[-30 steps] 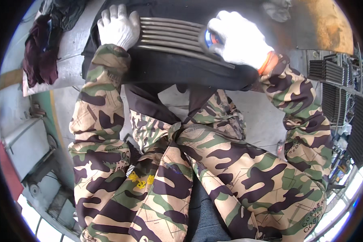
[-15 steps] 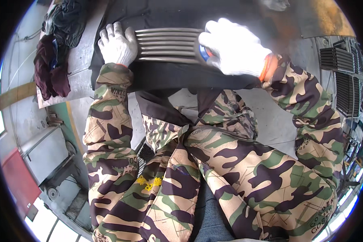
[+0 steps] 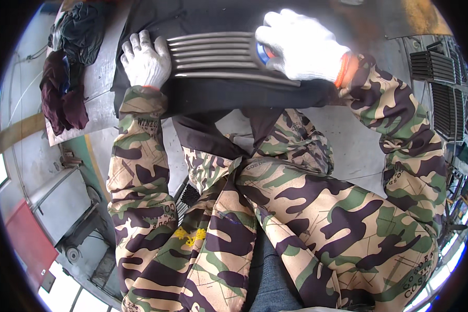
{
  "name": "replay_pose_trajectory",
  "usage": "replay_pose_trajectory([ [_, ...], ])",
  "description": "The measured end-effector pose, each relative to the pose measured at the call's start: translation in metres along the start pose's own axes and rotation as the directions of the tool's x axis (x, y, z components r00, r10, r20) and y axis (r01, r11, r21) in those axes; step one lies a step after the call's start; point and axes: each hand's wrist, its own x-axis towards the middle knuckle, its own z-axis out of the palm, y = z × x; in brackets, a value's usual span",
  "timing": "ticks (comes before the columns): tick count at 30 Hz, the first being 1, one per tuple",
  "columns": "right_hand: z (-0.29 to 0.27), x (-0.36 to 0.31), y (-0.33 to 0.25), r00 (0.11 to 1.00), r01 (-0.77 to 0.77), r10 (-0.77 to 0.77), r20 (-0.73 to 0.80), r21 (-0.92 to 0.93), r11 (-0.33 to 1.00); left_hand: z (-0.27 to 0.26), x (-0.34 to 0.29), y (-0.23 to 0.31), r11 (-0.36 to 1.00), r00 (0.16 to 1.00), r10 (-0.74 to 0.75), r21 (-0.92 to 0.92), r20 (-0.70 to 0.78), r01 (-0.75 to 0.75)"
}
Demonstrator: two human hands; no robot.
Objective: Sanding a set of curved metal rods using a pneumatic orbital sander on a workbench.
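Several slim grey metal rods (image 3: pixel 213 52) lie side by side on a black cloth (image 3: pixel 192 15). One rod (image 3: pixel 234 77) lies apart from the row, nearer to me. My left hand (image 3: pixel 146 63), in a white knit glove, rests flat with its fingers spread by the rods' left ends. Over their right part, my right hand (image 3: pixel 301 49), gloved too, is curled around a round blue-rimmed thing (image 3: pixel 263 53) with an orange-red middle. Most of that thing is hidden by the glove, so its kind does not show. The rods' right ends are partly covered by my right hand.
Dark and maroon cloths (image 3: pixel 65 93) lie bunched on the table's left side. Racks of dark bars (image 3: pixel 432 66) stand at the right. A wheeled grey machine (image 3: pixel 78 223) is on the floor at lower left, beside a red panel (image 3: pixel 32 236).
The nearest rod has come away from the row toward me and reaches farther right. My right hand has moved slightly away from me, still holding the blue-rimmed thing. My left hand stays flat.
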Motion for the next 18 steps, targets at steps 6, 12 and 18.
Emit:
replay_pose_trajectory([
  [6, -0.005, -0.016, -0.008, 0.999, 0.037, -0.038, 0.032, 0.034, 0.999, -0.009, -0.002, 0.002, 1.0, 1.0, -0.007, -0.016, 0.025, 0.007],
  [12, -0.003, 0.004, -0.003, 0.999, 0.031, -0.03, 0.02, -0.03, 0.999, -0.012, -0.002, -0.001, 1.0, 1.0, 0.011, -0.026, -0.011, -0.012],
  [18, -0.002, 0.018, 0.004, 1.0, 0.004, -0.003, 0.016, -0.04, 0.999, -0.02, -0.011, 0.003, 0.998, 0.997, 0.038, -0.053, -0.065, -0.041],
])
